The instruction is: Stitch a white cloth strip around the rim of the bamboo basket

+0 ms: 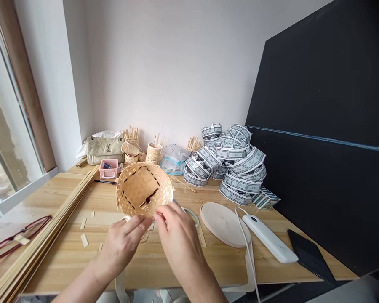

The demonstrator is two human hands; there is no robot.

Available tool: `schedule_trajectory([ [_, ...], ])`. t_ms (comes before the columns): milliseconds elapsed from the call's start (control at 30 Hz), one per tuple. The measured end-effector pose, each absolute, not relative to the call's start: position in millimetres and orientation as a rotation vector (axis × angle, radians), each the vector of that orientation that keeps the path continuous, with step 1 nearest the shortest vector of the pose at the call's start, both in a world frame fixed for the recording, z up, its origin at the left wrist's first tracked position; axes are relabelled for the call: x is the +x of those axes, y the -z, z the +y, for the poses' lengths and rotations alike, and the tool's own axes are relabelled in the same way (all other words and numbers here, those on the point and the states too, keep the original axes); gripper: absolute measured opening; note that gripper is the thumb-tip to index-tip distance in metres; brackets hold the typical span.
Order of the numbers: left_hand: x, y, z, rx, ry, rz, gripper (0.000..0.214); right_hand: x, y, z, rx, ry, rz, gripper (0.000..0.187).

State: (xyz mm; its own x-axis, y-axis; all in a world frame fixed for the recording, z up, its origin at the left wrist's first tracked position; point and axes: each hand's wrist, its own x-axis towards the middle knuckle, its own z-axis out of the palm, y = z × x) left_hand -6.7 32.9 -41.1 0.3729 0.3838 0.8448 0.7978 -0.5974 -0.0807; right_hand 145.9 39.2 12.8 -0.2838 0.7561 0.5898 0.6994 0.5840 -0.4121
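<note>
A shallow woven basket (123, 195) is tilted toward me above the table, its inside showing with dark brown stitches round the base and a dark knot. My left hand (124, 240) is closed at the near rim, thumb and fingers pinching it. Right beside it, my right hand (180, 235) also pinches the near rim, its fingertips almost meeting the left ones. Between the fingertips a thin strand seems to show, too fine to make out. Below the basket, a loop of thin cord (144, 238) is partly hidden by my left hand.
Long bamboo strips (60, 210) and red-framed glasses (17, 240) lie at left. Behind stand a handbag (105, 150), a pink box (108, 168) and small woven cups (153, 153). To the right are printed paper rolls (240, 168), a tape roll (224, 225), a white device (270, 239) and a black panel (316, 126).
</note>
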Motion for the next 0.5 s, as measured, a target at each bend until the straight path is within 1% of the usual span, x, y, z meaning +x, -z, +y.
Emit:
schedule_trajectory([
  [67,-7,43,31,-2.180,1.094,-1.011,0.025,139,-13,41,-1.242,-0.051,-2.103,0.019],
  [133,-8,44,28,-2.203,1.054,-1.016,0.027,135,-12,41,-1.243,-0.084,-2.115,0.022],
  [333,-10,42,22,-2.307,0.991,-0.929,0.030,142,-20,34,-0.944,-0.248,-1.805,0.021],
  [400,-11,41,23,-2.302,1.035,-0.950,0.027,147,-26,29,-0.862,-0.453,-1.673,0.019],
  [500,-13,37,26,-2.298,1.185,-1.011,0.023,159,-36,25,-0.765,-0.972,-1.448,0.021],
])
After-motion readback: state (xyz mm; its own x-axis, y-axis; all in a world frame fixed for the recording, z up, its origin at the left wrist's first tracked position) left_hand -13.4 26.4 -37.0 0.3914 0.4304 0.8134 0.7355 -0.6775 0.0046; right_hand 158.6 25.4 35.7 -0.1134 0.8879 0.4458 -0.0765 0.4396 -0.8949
